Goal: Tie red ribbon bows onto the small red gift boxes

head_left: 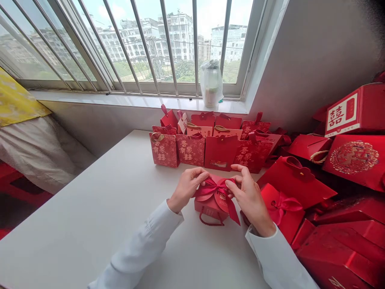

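Note:
A small red gift box (207, 204) stands on the white table in front of me, with a cord handle (210, 223) hanging at its near side. Across its top is a dark pink ribbon (217, 187) tied in a bow, one tail trailing down to the right. My left hand (189, 186) pinches the left loop of the bow between thumb and fingers. On the other side my right hand (248, 196) has thumb and forefinger closed on the right part of the ribbon, its other fingers raised. Part of the ribbon is hidden behind the fingers.
Rows of red gift bags (164, 149) stand along the back of the white table (99, 224). Many red boxes (337, 245) are piled at the right, one with a bow. A bagged jar (211, 86) sits on the windowsill. Yellow cloth (18, 100) hangs at the left.

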Action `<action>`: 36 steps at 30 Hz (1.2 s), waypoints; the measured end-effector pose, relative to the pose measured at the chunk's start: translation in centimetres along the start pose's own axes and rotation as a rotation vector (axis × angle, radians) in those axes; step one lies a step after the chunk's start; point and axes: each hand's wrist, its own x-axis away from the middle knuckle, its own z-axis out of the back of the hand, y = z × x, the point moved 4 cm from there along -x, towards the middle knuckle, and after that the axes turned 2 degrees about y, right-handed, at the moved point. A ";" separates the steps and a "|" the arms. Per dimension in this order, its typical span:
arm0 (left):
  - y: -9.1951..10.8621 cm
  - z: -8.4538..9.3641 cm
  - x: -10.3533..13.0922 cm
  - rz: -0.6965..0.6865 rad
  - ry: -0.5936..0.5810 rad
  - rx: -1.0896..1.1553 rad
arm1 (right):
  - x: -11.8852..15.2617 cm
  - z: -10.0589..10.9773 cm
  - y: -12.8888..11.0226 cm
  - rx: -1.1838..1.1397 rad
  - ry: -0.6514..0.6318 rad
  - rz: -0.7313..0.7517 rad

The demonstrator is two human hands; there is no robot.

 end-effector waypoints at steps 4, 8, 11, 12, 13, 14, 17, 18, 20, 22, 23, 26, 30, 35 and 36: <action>-0.3 0.1 -0.2 0.013 -0.015 0.095 | 0.0 -0.1 0.1 -0.059 -0.006 -0.020; -0.2 0.1 -0.2 0.045 -0.039 0.144 | -0.1 -0.2 0.3 -0.075 0.003 -0.025; -0.3 0.0 -0.1 0.094 -0.046 0.167 | -0.1 -0.1 0.3 -0.097 0.008 -0.032; -0.5 0.0 -0.1 0.113 -0.046 0.176 | -0.1 -0.1 0.3 -0.103 0.007 -0.032; -0.6 0.0 -0.1 0.126 -0.044 0.183 | -0.1 -0.1 0.3 -0.108 0.004 -0.031; -0.7 0.0 -0.1 0.135 -0.042 0.189 | -0.1 -0.1 0.4 -0.107 0.001 -0.031; -0.8 0.1 -0.2 0.115 -0.046 0.168 | -0.1 0.0 0.6 -0.101 -0.005 -0.035; -0.6 0.2 -0.2 0.086 -0.044 0.133 | -0.2 0.0 0.7 -0.098 -0.003 -0.035; 0.0 0.7 -0.1 -0.015 0.011 0.012 | -0.2 0.0 0.8 -0.085 -0.003 -0.025; 1.0 1.2 0.2 -0.142 0.110 -0.142 | -0.3 0.0 0.7 -0.052 -0.009 -0.005; 1.5 1.3 0.4 -0.202 0.153 -0.219 | -0.4 0.0 0.7 -0.032 -0.012 0.005; 2.6 0.5 1.3 -0.335 0.163 -0.425 | -0.4 0.0 0.4 -0.007 -0.018 0.024; 2.5 -1.0 2.0 -0.368 0.087 -0.545 | -0.2 0.0 0.0 -0.024 -0.030 0.059; 1.7 -1.3 1.6 -0.297 0.006 -0.534 | -0.1 -0.2 0.0 -0.092 -0.022 0.075; 1.7 -1.2 1.5 -0.286 -0.011 -0.539 | -0.2 -0.2 0.1 -0.116 -0.030 0.071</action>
